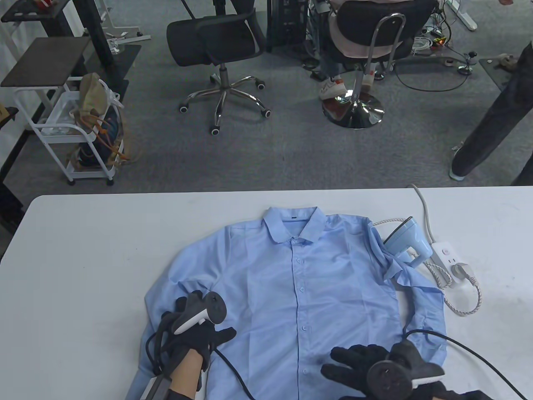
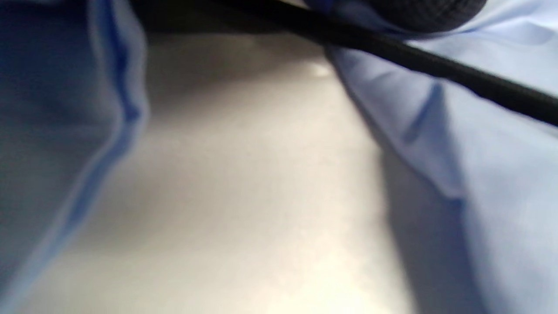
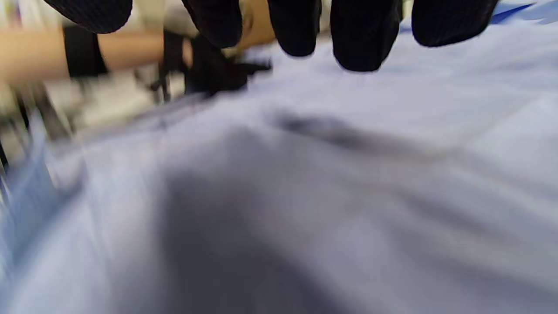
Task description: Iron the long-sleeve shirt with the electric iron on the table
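Shirt (image 1: 300, 291), light blue, long-sleeved, lies buttoned and front-up across the middle of the white table (image 1: 83, 250), collar toward the far edge, hem toward you.

Nearest you, your right hand (image 1: 362, 364) lies flat on the lower front panel just right of the button placket, fingers straight and spread; in the right wrist view the fingertips (image 3: 362, 43) rest on the cloth and nothing is gripped. A tracker (image 1: 391, 377) sits on the back of that hand, and a black cable (image 1: 470, 350) runs from it over the shirt's right sleeve.

Your left hand (image 1: 195, 333) lies on the shirt's left side where sleeve meets body, fingers extended and pressing the fabric, holding nothing. Its tracker (image 1: 204, 312) is white and black; a black cord (image 1: 233, 371) trails back toward you. The left wrist view is blurred: blue fabric either side of bare tabletop, cord crossing at top.

Farther out, to the right of the shirt's shoulder, the pale blue iron (image 1: 406, 243) lies on the table touching the bunched right sleeve, untouched by either hand. Just beyond it is a white power strip (image 1: 447, 256) with a plug in it and a braided cord (image 1: 466, 304) looping beside it.

Beyond the table: grey carpet, a black office chair (image 1: 220, 41), a white cart (image 1: 70, 137).
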Action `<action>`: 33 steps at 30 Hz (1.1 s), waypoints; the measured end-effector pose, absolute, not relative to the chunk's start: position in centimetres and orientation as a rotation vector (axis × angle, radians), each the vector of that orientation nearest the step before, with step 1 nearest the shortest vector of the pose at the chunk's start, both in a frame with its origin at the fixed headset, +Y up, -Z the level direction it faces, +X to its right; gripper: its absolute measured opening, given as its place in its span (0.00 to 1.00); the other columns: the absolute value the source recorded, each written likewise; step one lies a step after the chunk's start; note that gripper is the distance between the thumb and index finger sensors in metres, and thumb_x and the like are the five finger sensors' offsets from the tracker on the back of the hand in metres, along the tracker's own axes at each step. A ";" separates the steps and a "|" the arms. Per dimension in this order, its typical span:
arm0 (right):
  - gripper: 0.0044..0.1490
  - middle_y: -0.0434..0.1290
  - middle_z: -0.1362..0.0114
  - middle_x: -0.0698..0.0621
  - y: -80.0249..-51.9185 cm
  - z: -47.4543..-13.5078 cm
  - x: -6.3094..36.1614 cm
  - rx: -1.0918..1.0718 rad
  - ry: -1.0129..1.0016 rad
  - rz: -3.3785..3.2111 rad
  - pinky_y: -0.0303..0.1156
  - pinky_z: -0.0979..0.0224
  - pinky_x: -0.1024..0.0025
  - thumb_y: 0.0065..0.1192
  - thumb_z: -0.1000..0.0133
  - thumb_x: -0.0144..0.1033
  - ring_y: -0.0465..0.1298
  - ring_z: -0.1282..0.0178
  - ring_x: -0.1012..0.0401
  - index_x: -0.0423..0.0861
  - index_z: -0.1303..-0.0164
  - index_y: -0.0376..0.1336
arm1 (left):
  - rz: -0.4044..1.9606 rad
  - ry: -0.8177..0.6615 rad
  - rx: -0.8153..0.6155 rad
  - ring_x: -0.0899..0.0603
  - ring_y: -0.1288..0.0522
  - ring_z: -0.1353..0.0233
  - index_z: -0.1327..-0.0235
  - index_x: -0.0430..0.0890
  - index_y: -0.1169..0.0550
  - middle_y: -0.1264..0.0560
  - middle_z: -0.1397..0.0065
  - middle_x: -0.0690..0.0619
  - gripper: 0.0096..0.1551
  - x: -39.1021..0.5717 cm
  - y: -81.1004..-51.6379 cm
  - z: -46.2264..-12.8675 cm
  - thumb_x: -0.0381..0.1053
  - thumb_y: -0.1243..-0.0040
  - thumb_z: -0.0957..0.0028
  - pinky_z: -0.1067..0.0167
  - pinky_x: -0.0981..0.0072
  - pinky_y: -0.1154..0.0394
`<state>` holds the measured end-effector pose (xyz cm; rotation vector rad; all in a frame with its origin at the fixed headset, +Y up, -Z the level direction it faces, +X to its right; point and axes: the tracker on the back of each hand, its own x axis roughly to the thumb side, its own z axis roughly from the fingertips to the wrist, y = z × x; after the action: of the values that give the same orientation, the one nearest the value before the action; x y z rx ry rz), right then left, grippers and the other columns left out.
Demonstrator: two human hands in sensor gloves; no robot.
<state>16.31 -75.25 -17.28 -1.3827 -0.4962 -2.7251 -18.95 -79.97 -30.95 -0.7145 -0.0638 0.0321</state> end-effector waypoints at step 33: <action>0.47 0.59 0.20 0.30 -73.2 -37.5 35.4 0.500 0.214 -3.530 0.65 0.33 0.27 0.67 0.38 0.49 0.69 0.27 0.34 0.34 0.21 0.53 | 0.050 -0.070 -0.715 0.17 0.69 0.18 0.15 0.47 0.68 0.74 0.16 0.31 0.62 -19.2 -80.1 -30.6 0.76 0.60 0.47 0.34 0.11 0.62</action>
<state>35.43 -73.24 -37.47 0.5003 0.2138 -3.5300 -19.19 -80.09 -30.63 -0.7151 -0.0697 0.0500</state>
